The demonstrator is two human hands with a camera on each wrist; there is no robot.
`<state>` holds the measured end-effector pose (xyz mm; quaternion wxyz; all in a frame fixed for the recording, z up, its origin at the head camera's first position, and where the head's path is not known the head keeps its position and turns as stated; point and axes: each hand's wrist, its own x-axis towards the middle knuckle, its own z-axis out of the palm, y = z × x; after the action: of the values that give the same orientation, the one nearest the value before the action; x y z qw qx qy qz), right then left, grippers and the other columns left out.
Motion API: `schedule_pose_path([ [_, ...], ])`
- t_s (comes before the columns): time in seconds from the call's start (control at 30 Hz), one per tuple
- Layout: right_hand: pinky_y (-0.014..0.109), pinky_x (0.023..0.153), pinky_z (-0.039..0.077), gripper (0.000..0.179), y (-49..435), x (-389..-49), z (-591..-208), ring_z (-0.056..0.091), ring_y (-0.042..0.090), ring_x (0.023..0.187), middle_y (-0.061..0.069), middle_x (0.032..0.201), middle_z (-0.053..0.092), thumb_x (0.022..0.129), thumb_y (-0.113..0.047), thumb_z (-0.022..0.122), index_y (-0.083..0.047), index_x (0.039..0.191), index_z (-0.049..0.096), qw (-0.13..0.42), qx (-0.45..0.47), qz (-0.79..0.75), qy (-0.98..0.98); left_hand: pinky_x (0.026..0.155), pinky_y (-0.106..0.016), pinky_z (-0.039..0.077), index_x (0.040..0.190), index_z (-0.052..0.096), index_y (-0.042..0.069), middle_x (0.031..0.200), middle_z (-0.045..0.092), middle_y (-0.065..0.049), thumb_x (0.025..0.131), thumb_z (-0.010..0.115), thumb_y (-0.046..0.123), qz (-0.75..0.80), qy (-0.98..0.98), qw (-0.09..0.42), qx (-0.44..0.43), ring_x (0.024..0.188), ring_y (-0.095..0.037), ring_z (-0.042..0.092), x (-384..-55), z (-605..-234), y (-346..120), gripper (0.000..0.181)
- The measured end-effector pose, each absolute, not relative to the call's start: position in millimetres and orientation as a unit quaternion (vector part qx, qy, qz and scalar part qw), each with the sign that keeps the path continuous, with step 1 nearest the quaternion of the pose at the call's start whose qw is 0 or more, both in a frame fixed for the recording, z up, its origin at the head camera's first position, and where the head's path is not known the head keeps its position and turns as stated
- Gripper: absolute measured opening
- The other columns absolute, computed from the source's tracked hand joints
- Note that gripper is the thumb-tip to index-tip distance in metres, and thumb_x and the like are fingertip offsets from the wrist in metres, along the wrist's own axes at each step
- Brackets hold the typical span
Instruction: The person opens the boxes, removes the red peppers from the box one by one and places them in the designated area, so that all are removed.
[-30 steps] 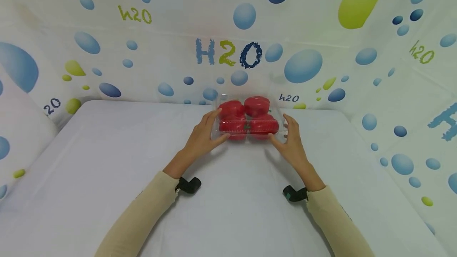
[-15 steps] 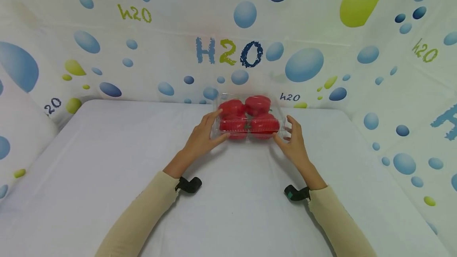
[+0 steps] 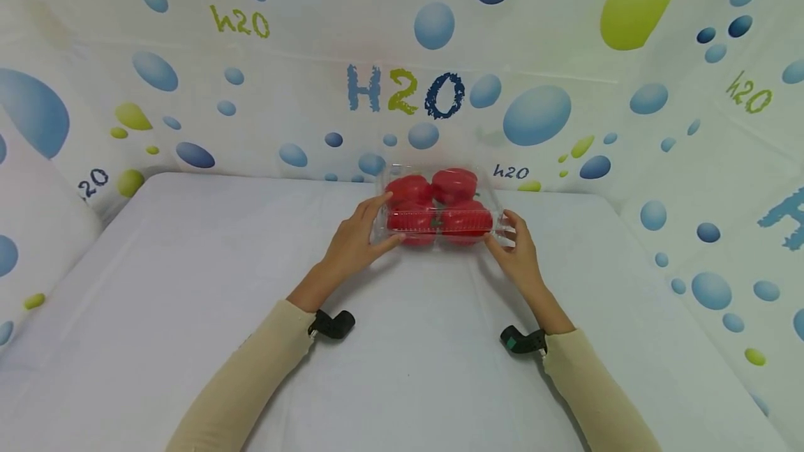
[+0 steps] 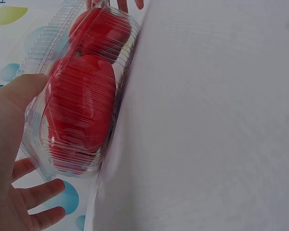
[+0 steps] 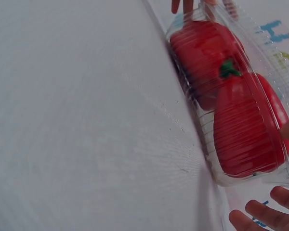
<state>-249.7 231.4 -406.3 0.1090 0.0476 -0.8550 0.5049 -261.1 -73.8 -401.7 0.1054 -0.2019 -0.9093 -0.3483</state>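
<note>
A clear plastic clamshell box [image 3: 493, 194] stands at the far edge of the white table. Inside are several red bell peppers [image 3: 453, 184]; one green stem shows in the right wrist view. My left hand [image 3: 354, 239] grips the box's near left corner, thumb at the front rim and fingers along the side. In the left wrist view, that thumb [image 4: 31, 86] lies against the lid while the lower fingers spread apart below. My right hand [image 3: 518, 250] holds the near right corner between thumb and index finger, its other fingers [image 5: 269, 214] loose beside the box.
The white-covered table [image 3: 402, 368] spreads out in front of the box. Right behind it hangs a white backdrop [image 3: 314, 33] printed with blue and green drops and H2O lettering. Black wrist cameras [image 3: 335, 325] sit at both cuffs.
My right hand has shifted slightly right toward the box's corner, and its thumb and index finger have drawn closer together. The left hand and the box stay nearly in place.
</note>
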Motion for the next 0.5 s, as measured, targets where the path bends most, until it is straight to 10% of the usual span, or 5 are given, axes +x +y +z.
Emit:
schedule_pose_path([
  [0.3,0.015,0.084,0.044,0.063,229.2,-245.3,-403.5,0.048,0.038,0.126,0.021,0.142,0.041,0.094,-0.011,0.062,0.002,0.147,0.031,0.113,0.055,0.524,-0.842,0.108,-0.058,0.035,0.152,0.031,0.014,0.151,0.040,-0.014,0.088,0.069,0.041,-0.336,-0.913,0.114,-0.201,0.138,-0.033,0.039,-261.1,-400.9,-72.9,0.079],
  [0.5,0.014,0.084,0.044,0.066,230.0,-249.5,-409.8,0.047,0.036,0.127,0.020,0.145,0.039,0.094,-0.011,0.063,-0.001,0.149,0.028,0.111,0.058,0.537,-0.834,0.107,-0.056,0.038,0.151,0.034,0.013,0.149,0.043,-0.015,0.088,0.069,0.039,-0.336,-0.913,0.119,-0.201,0.136,-0.034,0.042,-258.9,-398.6,-73.5,0.076],
])
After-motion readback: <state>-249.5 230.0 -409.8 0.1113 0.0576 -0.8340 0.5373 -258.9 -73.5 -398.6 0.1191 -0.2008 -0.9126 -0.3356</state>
